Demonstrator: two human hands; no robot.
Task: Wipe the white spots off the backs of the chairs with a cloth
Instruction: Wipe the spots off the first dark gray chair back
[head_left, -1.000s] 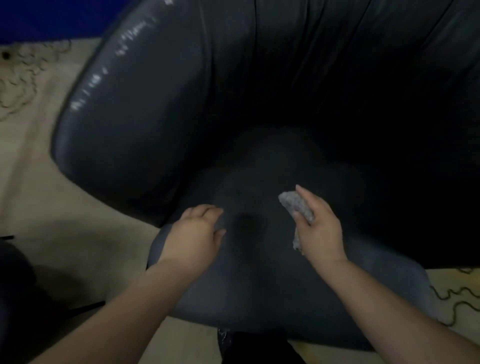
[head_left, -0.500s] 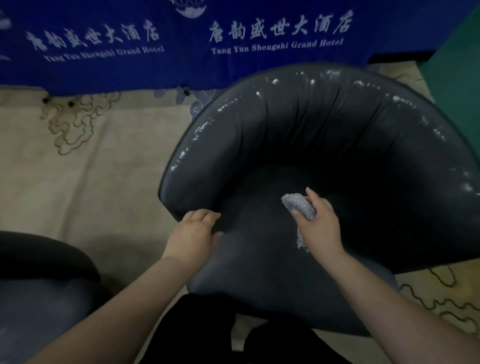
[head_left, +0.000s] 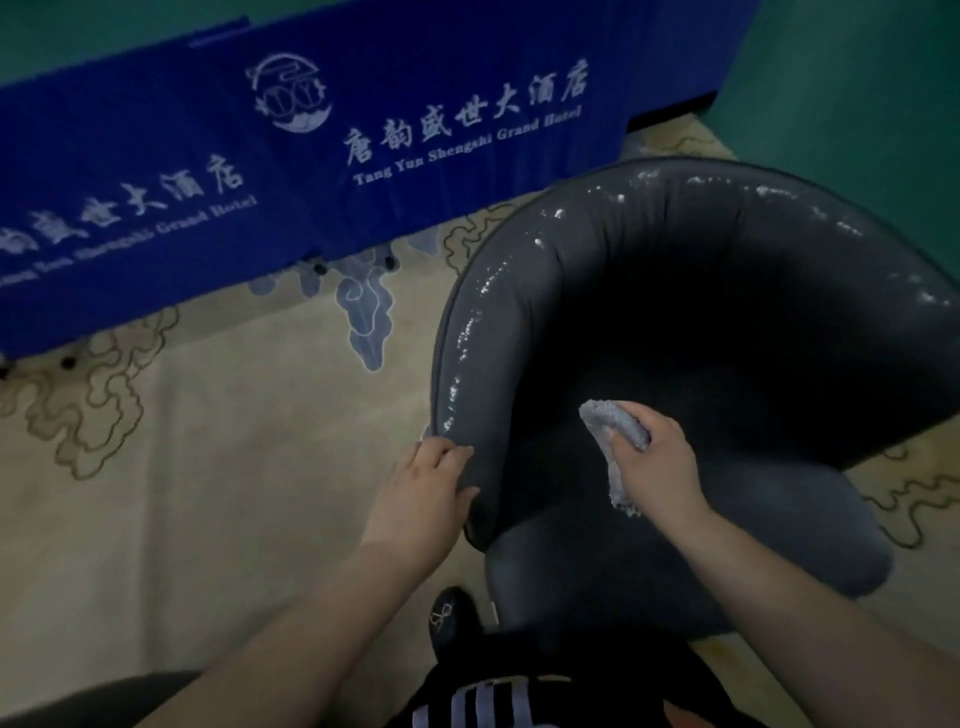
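Note:
A dark grey tub chair (head_left: 519, 270) with a curved padded back fills the right half of the head view. White spots (head_left: 470, 322) run along the top rim of its back, down the left side and across the far edge. My left hand (head_left: 431, 483) grips the near left end of the chair back, fingers curled over its edge. My right hand (head_left: 652, 457) holds a crumpled grey cloth (head_left: 610, 418) above the seat, just inside the backrest. The cloth's loose end hangs below my palm.
A blue banner (head_left: 260, 171) with white hotel lettering hangs across the back, over a beige patterned carpet (head_left: 182, 467). A green wall (head_left: 857, 78) stands at the right. Another dark seat (head_left: 78, 696) shows at the bottom left corner. My shoe (head_left: 449, 618) is beside the chair base.
My view has pulled back and swung left, so the chair sits further right and its whole spotted rim shows. My left hand has shifted from the seat front to the end of the backrest.

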